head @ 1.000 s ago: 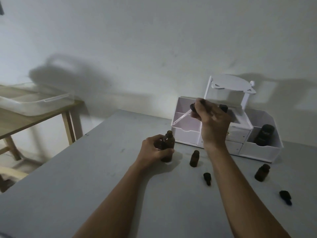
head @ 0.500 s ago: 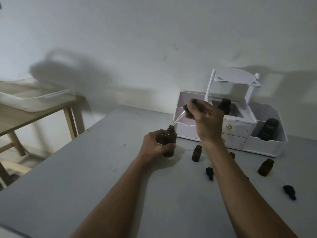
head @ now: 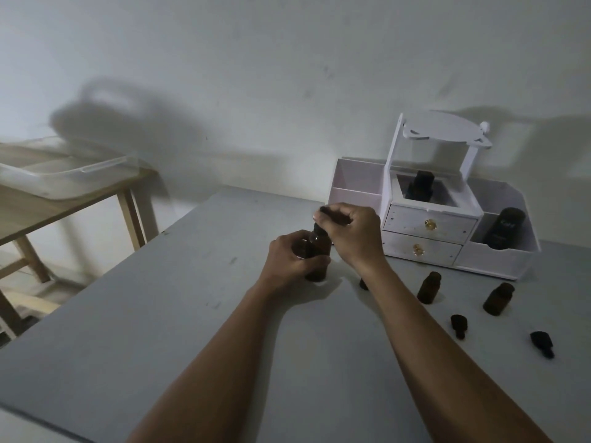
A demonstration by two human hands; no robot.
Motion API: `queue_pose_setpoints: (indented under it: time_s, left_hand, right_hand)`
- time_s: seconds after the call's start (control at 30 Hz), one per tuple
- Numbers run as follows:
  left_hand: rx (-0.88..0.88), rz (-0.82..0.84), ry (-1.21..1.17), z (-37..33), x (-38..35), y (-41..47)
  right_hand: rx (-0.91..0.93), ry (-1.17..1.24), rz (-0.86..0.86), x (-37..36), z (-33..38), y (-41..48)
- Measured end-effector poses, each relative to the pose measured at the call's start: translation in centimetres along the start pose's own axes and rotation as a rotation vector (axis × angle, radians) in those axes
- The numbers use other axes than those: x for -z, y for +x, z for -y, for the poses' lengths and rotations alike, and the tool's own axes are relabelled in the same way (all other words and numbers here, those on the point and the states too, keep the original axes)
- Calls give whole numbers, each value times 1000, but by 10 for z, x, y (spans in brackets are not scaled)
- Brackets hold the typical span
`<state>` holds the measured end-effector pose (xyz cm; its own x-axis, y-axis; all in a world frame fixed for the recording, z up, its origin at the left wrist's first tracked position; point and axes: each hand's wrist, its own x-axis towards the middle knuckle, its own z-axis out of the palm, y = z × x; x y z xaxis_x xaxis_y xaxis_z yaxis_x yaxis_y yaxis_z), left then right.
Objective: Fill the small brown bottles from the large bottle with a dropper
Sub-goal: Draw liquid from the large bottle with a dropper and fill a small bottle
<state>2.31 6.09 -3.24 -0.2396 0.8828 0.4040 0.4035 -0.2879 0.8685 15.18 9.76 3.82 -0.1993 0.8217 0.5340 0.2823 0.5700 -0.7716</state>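
Observation:
The large brown bottle (head: 317,254) stands upright on the grey table (head: 192,330), and my left hand (head: 292,260) grips its body. Directly above its neck, my right hand (head: 353,233) pinches the black bulb of the dropper (head: 329,214); the glass tube is hidden, down inside the bottle. Two small brown bottles (head: 429,287) (head: 498,298) stand open to the right of my right forearm. A third small bottle (head: 363,283) is mostly hidden behind my right wrist. Two black dropper caps (head: 459,326) (head: 542,343) lie on the table nearer me.
A white organizer (head: 428,247) with two drawers and a handle stands against the wall; dark bottles (head: 420,185) (head: 505,228) sit in its compartments. On the left, a wooden side table (head: 64,212) carries a clear plastic tray (head: 64,177).
My right hand has lowered the dropper from up in the air down into the large bottle's neck. My left hand has kept hold of the bottle.

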Motion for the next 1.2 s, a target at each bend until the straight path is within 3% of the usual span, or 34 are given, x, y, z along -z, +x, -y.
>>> queue_pose_setpoints:
  time_s: [0.83, 1.2]
  left_hand:
    - [-8, 19, -9, -3, 1, -1]
    - [66, 44, -64, -10, 2, -6]
  right_hand:
    - [-67, 83, -67, -6, -3, -3]
    - [154, 152, -170, 23, 39, 13]
